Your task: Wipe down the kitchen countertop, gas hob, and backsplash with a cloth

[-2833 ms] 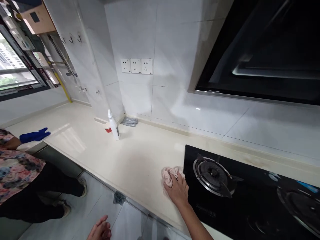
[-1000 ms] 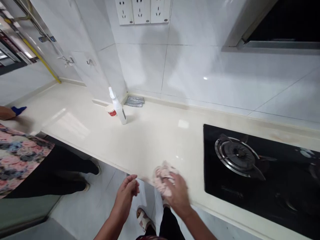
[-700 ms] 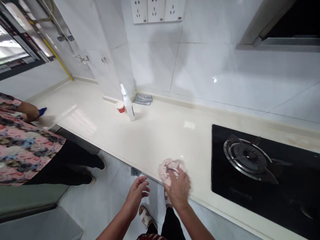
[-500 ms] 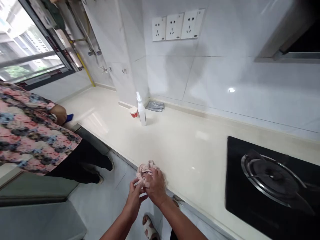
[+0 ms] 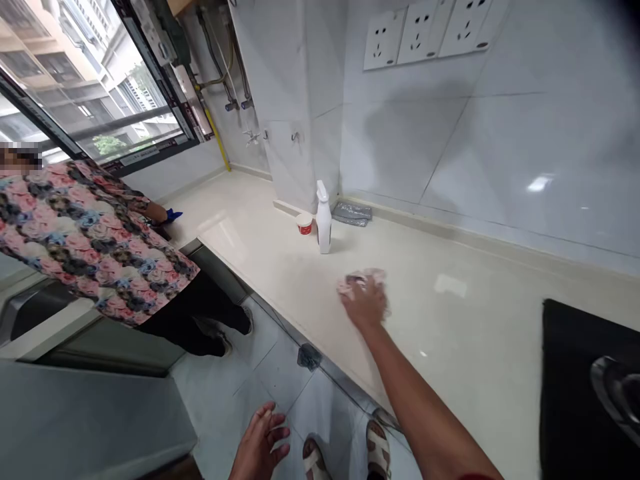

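On the cream countertop [image 5: 320, 313], my right hand [image 5: 366, 303] presses down on a crumpled pale pink cloth [image 5: 379, 279], its fingers closed over it and slightly blurred. My left hand [image 5: 264, 440] hangs over the floor in front of the counter, fingers apart and curled a little, holding nothing. Beyond the cloth, a white spray bottle [image 5: 324, 223] stands upright. Beside it on the left is a small red and white tub [image 5: 304, 224]. A flat grey plastic packet [image 5: 352, 213] lies behind the bottle against the wall.
A black gas hob [image 5: 575, 400] is set in the counter at the right. At the left, a person in a floral top [image 5: 105, 247] leans over the counter with a blue cloth [image 5: 173, 215] in hand. Wall sockets [image 5: 420, 30] are above; a dark plastic bag [image 5: 309, 357] lies below the counter edge.
My right hand has carried the pink cloth from the counter's front edge to farther in on the surface. My left hand has let go of it and dropped lower. The view has shifted left.
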Tool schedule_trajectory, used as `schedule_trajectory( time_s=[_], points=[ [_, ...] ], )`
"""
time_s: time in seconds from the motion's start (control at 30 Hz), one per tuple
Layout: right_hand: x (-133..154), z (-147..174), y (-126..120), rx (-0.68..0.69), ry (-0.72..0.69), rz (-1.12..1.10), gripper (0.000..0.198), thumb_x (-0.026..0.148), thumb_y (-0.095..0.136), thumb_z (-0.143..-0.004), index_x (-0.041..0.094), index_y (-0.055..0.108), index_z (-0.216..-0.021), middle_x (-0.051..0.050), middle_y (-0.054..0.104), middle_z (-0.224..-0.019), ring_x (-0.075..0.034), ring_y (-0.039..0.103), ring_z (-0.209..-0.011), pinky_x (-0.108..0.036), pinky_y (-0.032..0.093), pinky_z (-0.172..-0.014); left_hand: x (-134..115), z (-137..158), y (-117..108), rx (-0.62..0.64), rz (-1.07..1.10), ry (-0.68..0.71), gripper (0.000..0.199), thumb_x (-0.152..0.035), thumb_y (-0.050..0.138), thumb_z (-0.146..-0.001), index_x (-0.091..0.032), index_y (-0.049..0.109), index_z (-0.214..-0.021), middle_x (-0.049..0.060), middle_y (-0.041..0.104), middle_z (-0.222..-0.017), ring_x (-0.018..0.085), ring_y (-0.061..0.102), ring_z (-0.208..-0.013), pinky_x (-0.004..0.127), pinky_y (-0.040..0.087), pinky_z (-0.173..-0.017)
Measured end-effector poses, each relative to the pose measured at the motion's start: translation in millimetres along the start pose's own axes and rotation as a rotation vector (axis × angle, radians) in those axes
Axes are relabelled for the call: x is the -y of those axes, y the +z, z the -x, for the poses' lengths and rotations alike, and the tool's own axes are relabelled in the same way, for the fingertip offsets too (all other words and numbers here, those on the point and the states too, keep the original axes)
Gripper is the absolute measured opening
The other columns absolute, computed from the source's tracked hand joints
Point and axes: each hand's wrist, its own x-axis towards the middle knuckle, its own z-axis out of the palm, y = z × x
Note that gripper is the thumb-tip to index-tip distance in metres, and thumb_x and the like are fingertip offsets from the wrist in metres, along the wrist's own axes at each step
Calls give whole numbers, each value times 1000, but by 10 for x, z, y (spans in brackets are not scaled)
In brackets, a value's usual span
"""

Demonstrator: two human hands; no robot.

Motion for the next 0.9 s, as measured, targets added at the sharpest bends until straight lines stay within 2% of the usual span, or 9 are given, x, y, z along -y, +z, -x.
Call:
schedule_trajectory(
  time_s=[0.17,0.23,0.33,0.5,0.6,0.7,0.77,0.83,0.9],
  points=[
    [985,781,193,176,-496,-105,47,44,75,-78,35,66,-123,-7,38,-156,-40,28,-141,-54,32,-109,-88,-8,-21,8,29,62,69,-53,85,-63,-24,50,-115,3,65,-97,18,66,-79,31,48,-68],
    [995,1103,164,185,-642,-114,45,37,78,-76,38,66,-120,-4,37,-157,-38,28,-141,-52,33,-107,-170,1,21,56,30,90,68,-52,85,-64,-23,51,-115,4,65,-97,18,66,-80,30,49,-69],
    [580,1515,42,135,-711,-70,48,24,78,-74,37,66,-119,-3,44,-153,-38,33,-137,-52,36,-104,-260,35,93,104,15,103,63,-49,83,-67,-23,51,-115,3,65,-96,17,66,-80,30,49,-69],
    [-478,2219,-275,84,-440,-65,52,17,79,-67,38,70,-114,-5,54,-142,-41,43,-129,-57,40,-100,-269,117,169,158,-35,57,56,-45,80,-71,-23,52,-114,3,63,-97,16,65,-81,30,50,-70],
    [-753,2432,-580,92,-109,-269,33,29,78,-65,34,76,-98,-8,58,-134,-41,49,-123,-60,40,-103,-257,160,225,239,-93,17,53,-41,79,-72,-23,53,-115,3,61,-101,16,64,-84,30,50,-72],
    [-552,2374,-933,196,377,-775,37,50,70,-72,28,75,-101,-11,65,-123,-37,56,-120,-55,44,-105,-242,204,344,325,-171,4,54,-42,79,-71,-23,57,-117,7,59,-114,19,62,-94,33,50,-76],
    [-251,2278,-1109,359,592,-1181,51,60,61,-79,24,71,-114,-11,68,-120,-34,60,-119,-51,47,-104,-222,259,456,378,-208,26,59,-45,79,-70,-24,58,-122,13,54,-130,25,59,-108,36,51,-80],
    [64,2222,-1196,522,632,-1417,62,68,57,-82,22,68,-122,-11,68,-124,-32,60,-122,-49,46,-106,-203,349,565,441,-199,54,69,-46,80,-69,-27,56,-131,14,46,-144,29,55,-120,40,51,-87],
    [313,2231,-1198,656,547,-1404,67,71,61,-79,22,69,-123,-11,68,-127,-31,56,-127,-47,42,-111,-199,462,639,507,-145,93,78,-44,84,-67,-29,53,-137,13,48,-145,31,55,-123,42,49,-95]
  ],
)
